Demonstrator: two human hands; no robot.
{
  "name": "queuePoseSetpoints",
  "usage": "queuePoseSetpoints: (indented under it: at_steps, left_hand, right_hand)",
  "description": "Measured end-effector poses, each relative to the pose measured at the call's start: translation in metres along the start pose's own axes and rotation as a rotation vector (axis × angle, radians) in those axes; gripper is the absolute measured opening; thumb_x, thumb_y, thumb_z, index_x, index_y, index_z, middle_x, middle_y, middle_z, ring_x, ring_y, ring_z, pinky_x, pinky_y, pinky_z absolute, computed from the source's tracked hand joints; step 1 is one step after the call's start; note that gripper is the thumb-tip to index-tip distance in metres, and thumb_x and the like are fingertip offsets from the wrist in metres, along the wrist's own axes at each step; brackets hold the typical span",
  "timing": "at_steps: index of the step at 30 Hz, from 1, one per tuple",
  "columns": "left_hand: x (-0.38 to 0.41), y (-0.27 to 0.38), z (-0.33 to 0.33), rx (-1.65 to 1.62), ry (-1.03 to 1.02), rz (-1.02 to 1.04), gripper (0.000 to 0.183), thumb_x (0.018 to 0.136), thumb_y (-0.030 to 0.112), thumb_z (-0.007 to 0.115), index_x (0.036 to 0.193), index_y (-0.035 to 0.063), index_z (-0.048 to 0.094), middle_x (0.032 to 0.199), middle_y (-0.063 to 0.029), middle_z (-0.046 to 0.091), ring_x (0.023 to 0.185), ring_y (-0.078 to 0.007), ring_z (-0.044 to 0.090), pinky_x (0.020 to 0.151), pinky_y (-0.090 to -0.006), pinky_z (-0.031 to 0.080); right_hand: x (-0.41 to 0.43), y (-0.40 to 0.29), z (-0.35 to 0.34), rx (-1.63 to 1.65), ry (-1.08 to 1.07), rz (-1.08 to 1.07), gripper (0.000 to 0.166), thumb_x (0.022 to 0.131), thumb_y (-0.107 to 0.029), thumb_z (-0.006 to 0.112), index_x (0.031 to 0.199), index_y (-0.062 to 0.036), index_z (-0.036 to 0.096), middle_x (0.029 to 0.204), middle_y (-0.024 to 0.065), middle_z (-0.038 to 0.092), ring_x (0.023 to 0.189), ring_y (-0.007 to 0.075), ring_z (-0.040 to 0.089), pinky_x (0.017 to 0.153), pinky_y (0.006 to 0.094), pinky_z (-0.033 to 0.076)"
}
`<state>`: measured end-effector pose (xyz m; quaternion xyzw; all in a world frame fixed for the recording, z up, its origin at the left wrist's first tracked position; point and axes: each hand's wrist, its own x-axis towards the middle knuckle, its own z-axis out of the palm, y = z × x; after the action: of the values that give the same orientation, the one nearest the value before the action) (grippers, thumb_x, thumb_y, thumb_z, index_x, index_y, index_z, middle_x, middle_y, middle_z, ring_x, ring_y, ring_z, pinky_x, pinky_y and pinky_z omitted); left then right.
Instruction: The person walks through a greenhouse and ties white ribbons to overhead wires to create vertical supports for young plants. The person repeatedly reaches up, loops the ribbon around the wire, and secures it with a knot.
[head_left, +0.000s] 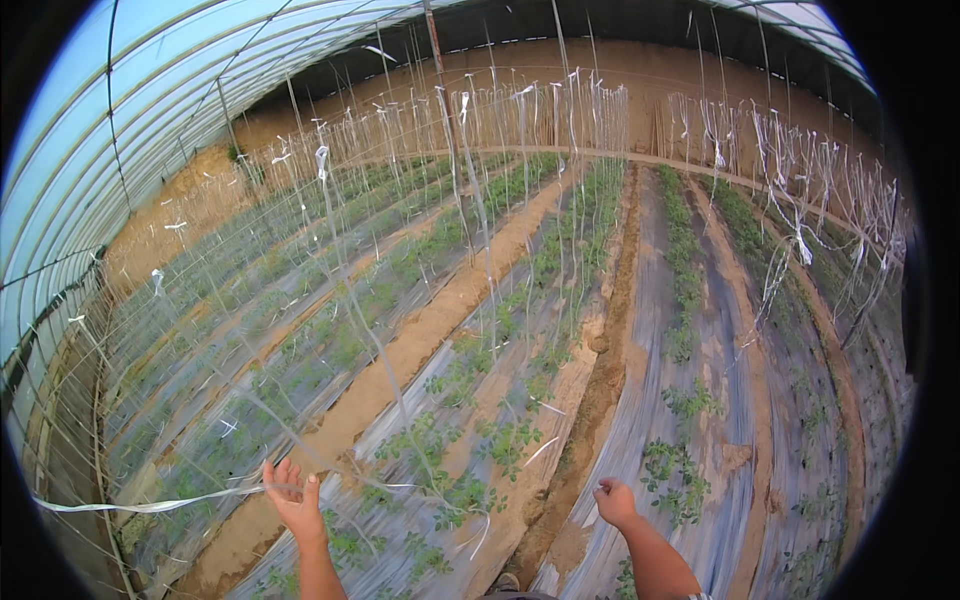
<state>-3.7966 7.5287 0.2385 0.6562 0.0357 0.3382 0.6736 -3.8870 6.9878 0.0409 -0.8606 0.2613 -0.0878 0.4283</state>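
My left hand (295, 501) is raised at the lower left, palm turned up, with thumb and fingers apart. A white plastic twine strip (161, 506) runs from the left rim to its fingers, and a thinner stretch passes to the right beyond the thumb. The fingers do not look closed around it. My right hand (616, 502) is held over the mulch film at the lower right, its fingers curled in; nothing shows in it. Between the hands, young leafy plants (461, 495) grow through the plastic mulch film (390, 439), with a loose strip end (480, 536) among them.
Many hanging twines (379, 345) drop from overhead wires to the rows. A metal post (446, 112) stands ahead. A dirt furrow (559, 480) runs away from my feet, and a sandy path (420, 337) lies left. Bundled twines (802, 247) hang at right. The curved greenhouse frame (112, 112) rises left.
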Motion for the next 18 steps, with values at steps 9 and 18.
queuePoseSetpoints:
  at_steps: [9,18]
  left_hand:
    - [0.038,-0.013,0.096,-0.092,-0.154,-0.037,0.084,0.083,0.01,0.079,0.15,0.0014,0.03,0.142,-0.0219,0.049,0.132,-0.0312,0.05,0.11,-0.0431,0.039]
    - [0.02,0.014,0.159,0.091,-0.094,-0.115,0.073,0.085,0.007,0.075,0.147,0.0031,0.037,0.137,-0.0185,0.055,0.128,-0.0293,0.055,0.107,-0.0409,0.042]
  right_hand:
    - [0.136,-0.153,0.051,0.441,-0.183,-0.146,0.081,0.081,-0.021,0.08,0.146,0.0053,0.038,0.135,0.0226,0.056,0.114,0.0304,0.061,0.096,0.0409,0.05]
    - [0.366,-0.364,0.094,0.876,-0.233,-0.398,0.087,0.094,-0.039,0.067,0.157,-0.0015,0.02,0.158,0.0235,0.031,0.145,0.0336,0.034,0.116,0.0431,0.03]
